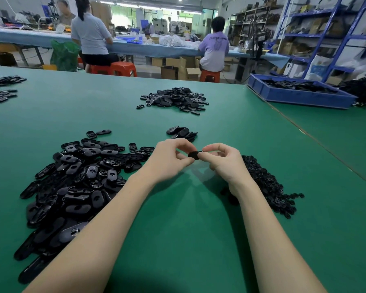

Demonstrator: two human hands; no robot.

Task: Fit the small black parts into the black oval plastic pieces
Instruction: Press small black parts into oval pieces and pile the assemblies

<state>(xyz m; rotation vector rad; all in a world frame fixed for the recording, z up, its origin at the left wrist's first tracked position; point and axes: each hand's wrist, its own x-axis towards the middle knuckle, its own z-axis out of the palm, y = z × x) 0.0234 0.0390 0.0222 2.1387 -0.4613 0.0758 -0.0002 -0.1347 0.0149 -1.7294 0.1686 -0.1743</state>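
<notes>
**Both hands pinch one oval piece**

The left hand [171,159] and right hand [221,160] meet above the green table [178,229], fingertips closed on one black oval piece [194,155] held between them. A heap of oval pieces [76,178] lies left; small black parts [266,182] are piled right.

my fingers [184,154] cover most of the black piece [193,155], so i cannot tell whether a small part sits in it. right of that piece, my right wrist hides part of the small-parts heap [264,182]. the oval pile [57,187] runs off the lower left.
</notes>
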